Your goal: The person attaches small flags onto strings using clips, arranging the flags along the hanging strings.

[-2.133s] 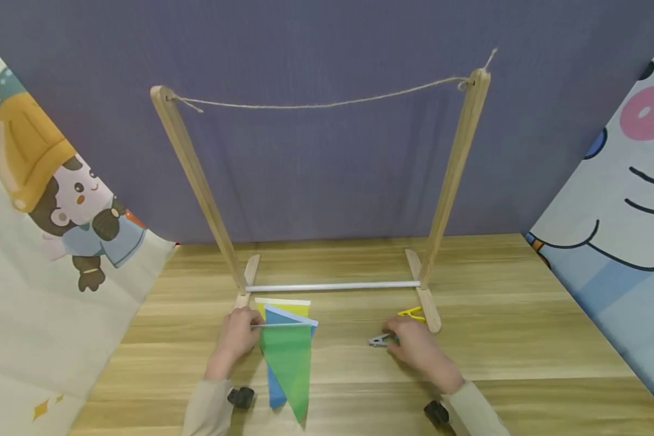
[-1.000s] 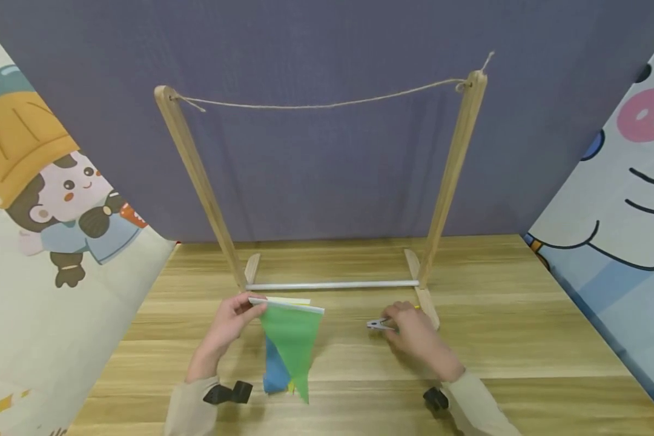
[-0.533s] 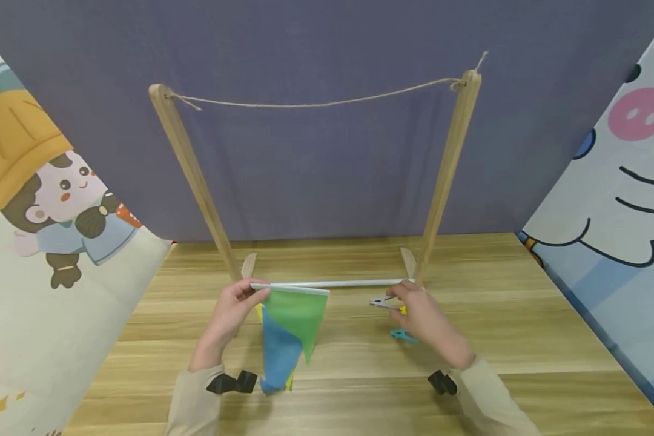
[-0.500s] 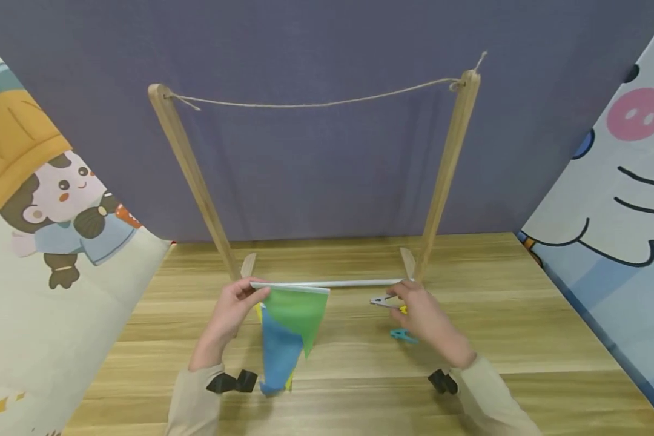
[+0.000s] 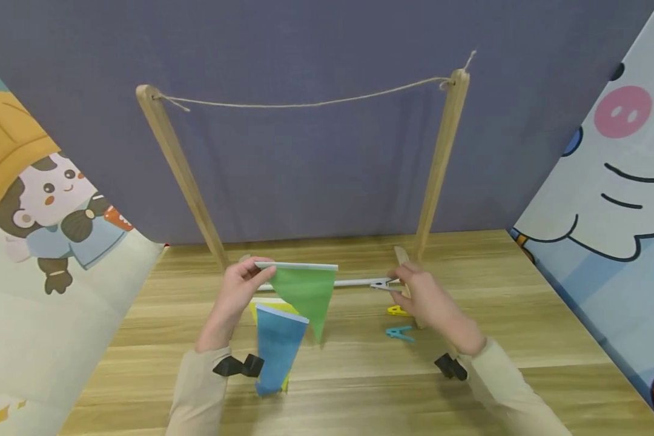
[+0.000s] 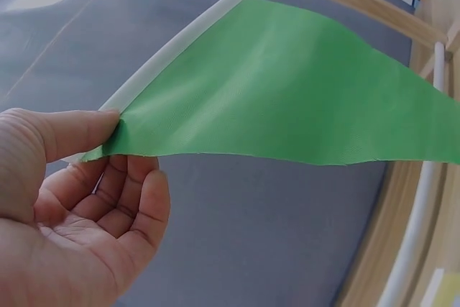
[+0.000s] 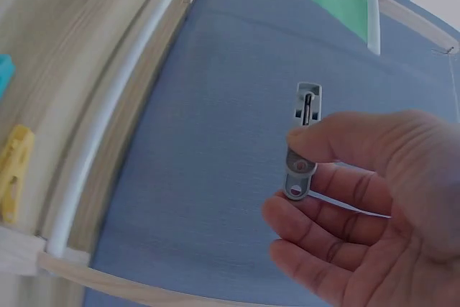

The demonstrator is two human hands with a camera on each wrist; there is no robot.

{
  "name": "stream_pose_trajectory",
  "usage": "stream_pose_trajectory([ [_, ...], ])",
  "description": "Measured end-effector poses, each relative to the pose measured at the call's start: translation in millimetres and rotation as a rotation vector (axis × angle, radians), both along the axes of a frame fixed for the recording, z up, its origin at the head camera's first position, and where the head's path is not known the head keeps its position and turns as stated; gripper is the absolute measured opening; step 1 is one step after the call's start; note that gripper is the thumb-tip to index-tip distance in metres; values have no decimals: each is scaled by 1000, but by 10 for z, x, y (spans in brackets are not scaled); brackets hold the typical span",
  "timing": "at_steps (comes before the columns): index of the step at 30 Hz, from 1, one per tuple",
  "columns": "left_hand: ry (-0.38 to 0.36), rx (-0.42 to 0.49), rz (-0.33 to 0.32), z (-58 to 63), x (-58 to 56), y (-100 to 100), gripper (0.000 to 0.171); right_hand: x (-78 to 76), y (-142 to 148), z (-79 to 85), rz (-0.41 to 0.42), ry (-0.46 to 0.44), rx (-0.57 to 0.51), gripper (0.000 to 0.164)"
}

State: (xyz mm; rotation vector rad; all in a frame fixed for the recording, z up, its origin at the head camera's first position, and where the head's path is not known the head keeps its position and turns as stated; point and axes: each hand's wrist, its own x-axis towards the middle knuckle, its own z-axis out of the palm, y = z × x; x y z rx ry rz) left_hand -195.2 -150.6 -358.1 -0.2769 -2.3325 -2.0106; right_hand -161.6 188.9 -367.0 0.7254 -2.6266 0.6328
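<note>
My left hand [image 5: 240, 290] pinches the left end of the white top strip of a green triangular flag [image 5: 305, 290], which hangs point down above the table. In the left wrist view the thumb lies on the green flag [image 6: 273, 84] at its corner. My right hand [image 5: 430, 303] holds a grey clothespin [image 5: 381, 284] between thumb and fingers; the right wrist view shows this grey clothespin [image 7: 300, 167] close up. A blue flag [image 5: 280, 345] lies on the table over a yellow flag [image 5: 261, 309], mostly covered. Near the right hand lie a yellow clothespin [image 5: 398, 310] and a teal clothespin [image 5: 399, 333].
Behind the hands stands a wooden frame with a left post [image 5: 180, 163] and a right post [image 5: 441, 163]. A slack string [image 5: 283, 106] runs between their tops, and a white rod [image 5: 354, 283] joins them low down. A dark cloth backdrop [image 5: 316, 181] rises behind.
Lifted off the pile, the green flag has moved up in my left hand. My right hand has raised the grey clothespin from the table, uncovering the teal and yellow ones.
</note>
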Motion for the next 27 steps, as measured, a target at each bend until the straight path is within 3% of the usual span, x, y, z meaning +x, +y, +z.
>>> stream_pose_trajectory([
  [18,123,119,-10,270,-260,483,18,-239,186,515,77,109,42,29],
  [27,178,191,-19,393,-407,760,18,-345,292,762,57,141,73,27],
])
